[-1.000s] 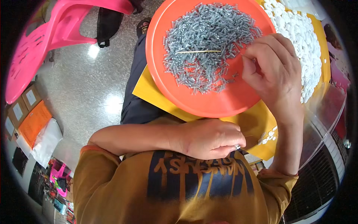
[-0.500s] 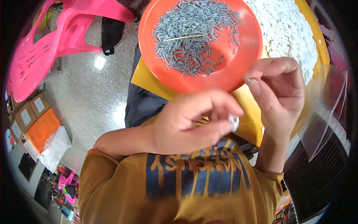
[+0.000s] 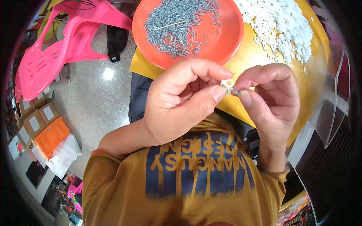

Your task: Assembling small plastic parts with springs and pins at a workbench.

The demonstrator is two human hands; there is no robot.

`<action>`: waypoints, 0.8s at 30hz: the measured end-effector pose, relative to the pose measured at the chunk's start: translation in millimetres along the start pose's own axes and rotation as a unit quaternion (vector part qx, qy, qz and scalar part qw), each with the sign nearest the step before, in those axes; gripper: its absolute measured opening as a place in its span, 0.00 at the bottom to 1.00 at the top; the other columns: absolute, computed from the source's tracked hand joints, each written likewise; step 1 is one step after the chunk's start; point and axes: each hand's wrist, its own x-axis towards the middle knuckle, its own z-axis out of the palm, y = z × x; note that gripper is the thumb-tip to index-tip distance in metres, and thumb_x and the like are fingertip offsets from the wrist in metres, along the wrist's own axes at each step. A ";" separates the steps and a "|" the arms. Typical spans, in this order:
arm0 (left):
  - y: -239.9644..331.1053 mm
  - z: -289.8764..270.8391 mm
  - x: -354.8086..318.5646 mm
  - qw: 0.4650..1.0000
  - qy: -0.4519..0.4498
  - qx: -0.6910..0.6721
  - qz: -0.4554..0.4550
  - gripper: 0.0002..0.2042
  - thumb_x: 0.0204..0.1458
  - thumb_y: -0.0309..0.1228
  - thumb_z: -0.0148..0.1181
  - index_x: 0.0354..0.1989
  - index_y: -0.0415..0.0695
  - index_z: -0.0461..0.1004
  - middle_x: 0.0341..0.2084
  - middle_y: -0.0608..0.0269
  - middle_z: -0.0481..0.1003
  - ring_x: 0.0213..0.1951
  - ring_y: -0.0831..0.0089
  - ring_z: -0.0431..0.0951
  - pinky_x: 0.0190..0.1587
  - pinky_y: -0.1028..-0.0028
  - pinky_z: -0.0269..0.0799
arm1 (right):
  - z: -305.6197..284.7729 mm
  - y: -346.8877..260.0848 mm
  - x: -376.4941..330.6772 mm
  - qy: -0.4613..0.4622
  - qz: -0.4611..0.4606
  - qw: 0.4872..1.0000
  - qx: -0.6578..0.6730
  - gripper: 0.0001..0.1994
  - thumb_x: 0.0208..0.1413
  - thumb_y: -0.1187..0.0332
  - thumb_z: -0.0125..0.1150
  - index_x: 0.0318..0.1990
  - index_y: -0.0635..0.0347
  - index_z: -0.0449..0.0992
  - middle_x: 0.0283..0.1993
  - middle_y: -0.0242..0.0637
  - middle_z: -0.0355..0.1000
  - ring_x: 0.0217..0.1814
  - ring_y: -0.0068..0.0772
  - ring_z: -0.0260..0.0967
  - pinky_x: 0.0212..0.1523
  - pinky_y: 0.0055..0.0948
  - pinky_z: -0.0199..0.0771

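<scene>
My left hand (image 3: 181,101) pinches a small white plastic piece (image 3: 227,83) between thumb and fingers. Right beside it, my right hand (image 3: 269,100) holds a small grey screw (image 3: 235,91) by thumb and forefinger, its tip touching the white piece. Both hands are raised close together above my lap. Behind them an orange round tray (image 3: 222,41) holds a heap of several grey screws (image 3: 177,24), with one thin yellowish stick lying across the heap. A pile of white plastic pieces (image 3: 281,24) lies on the yellow surface (image 3: 260,56) to the right.
A pink plastic chair (image 3: 56,49) stands at the upper left on the speckled floor. Cardboard boxes and an orange package (image 3: 51,135) sit at the left. A clear plastic bag (image 3: 333,109) hangs at the right edge of the yellow surface.
My left hand rose from my lap with the white piece. My right hand left the tray rim and came to meet it, so both hands now touch at the fingertips.
</scene>
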 end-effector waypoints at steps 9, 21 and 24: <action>0.3 8.0 -9.4 1.000 -0.006 0.028 0.004 0.10 0.49 0.19 0.49 0.41 0.36 0.65 0.29 0.69 0.67 0.31 0.88 0.66 0.32 0.87 0.62 | -1.2 -3.8 -11.2 0.009 -0.003 1.000 -0.030 0.13 0.44 0.85 0.51 0.37 0.64 0.60 0.32 0.40 0.66 0.34 0.24 0.63 0.37 0.20 0.63; 1.3 13.3 -17.4 0.999 0.004 0.048 0.019 0.09 0.49 0.18 0.49 0.39 0.36 0.66 0.29 0.69 0.68 0.30 0.88 0.66 0.31 0.87 0.62 | 3.8 -7.3 -19.8 0.007 -0.014 0.999 -0.048 0.12 0.44 0.85 0.53 0.37 0.65 0.60 0.32 0.40 0.67 0.34 0.24 0.64 0.37 0.20 0.63; 2.0 12.5 -20.3 0.997 0.008 0.075 0.000 0.09 0.48 0.18 0.50 0.38 0.37 0.67 0.28 0.68 0.68 0.27 0.87 0.66 0.29 0.86 0.62 | 2.3 -8.6 -21.6 -0.016 -0.021 0.995 -0.092 0.12 0.44 0.85 0.52 0.36 0.66 0.61 0.32 0.41 0.66 0.34 0.24 0.63 0.37 0.19 0.63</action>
